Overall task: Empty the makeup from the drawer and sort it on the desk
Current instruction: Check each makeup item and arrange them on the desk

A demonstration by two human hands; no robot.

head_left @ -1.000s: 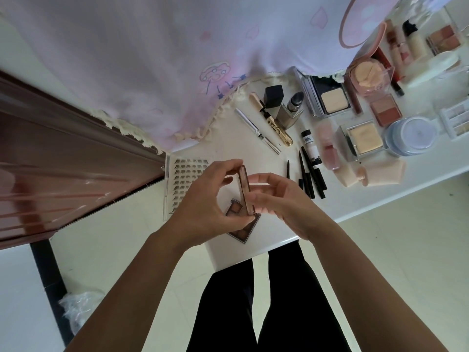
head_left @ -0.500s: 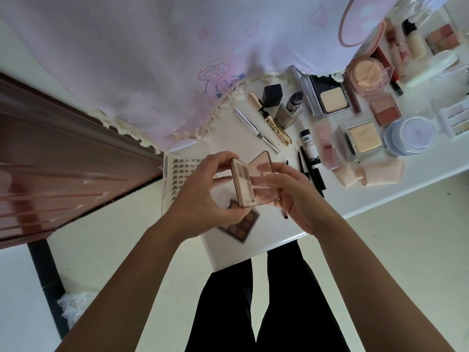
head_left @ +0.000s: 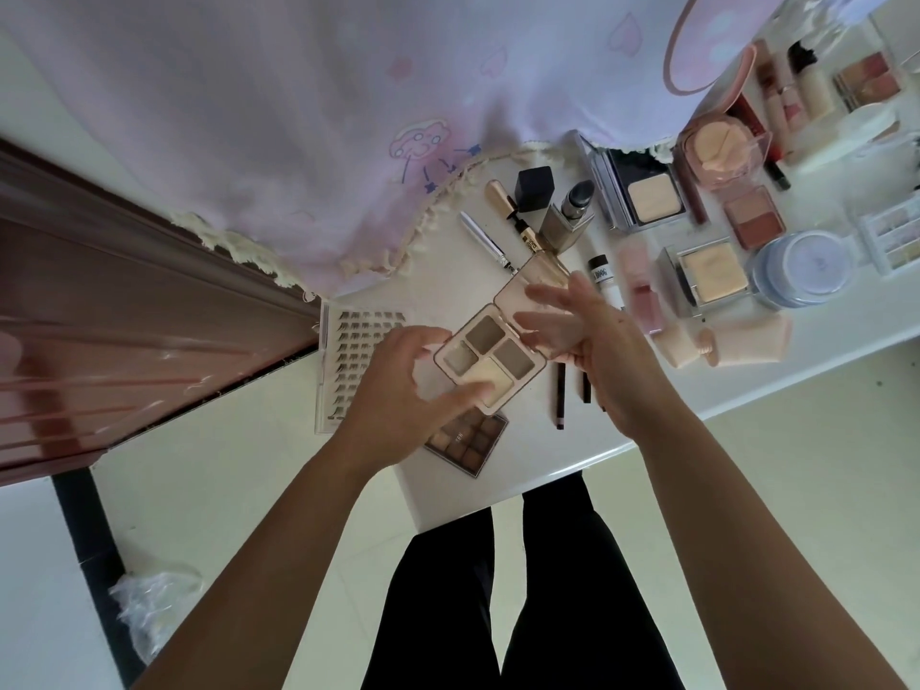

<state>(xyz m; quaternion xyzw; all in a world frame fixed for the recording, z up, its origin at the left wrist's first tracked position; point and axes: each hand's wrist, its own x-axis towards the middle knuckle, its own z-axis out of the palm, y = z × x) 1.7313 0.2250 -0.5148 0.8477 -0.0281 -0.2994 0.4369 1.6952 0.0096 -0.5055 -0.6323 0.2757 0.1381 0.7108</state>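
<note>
Over the white desk (head_left: 498, 485) my left hand (head_left: 398, 405) grips an open four-pan eyeshadow palette (head_left: 490, 358), thumb on its near edge and fingers on its far-left corner. My right hand (head_left: 597, 341) has its fingers spread against the palette's raised lid, hiding most of it. Below the palette, a dark brown eyeshadow palette (head_left: 468, 443) lies near the desk's front corner. A clear false-lash tray (head_left: 348, 361) sits at the left edge. Dark pencils (head_left: 561, 395) lie under my right hand.
Sorted makeup fills the right of the desk: a lipstick (head_left: 572, 214), two powder compacts (head_left: 652, 199), a blush (head_left: 754, 219), a blue jar (head_left: 801, 268) and sponges (head_left: 747, 343). A pink cloth (head_left: 348, 117) hangs behind. Brown wooden furniture (head_left: 124, 316) stands left.
The small palette, edge-on a second ago, has been opened and laid flat with its pans facing up. My right hand's fingers have spread out at the lid.
</note>
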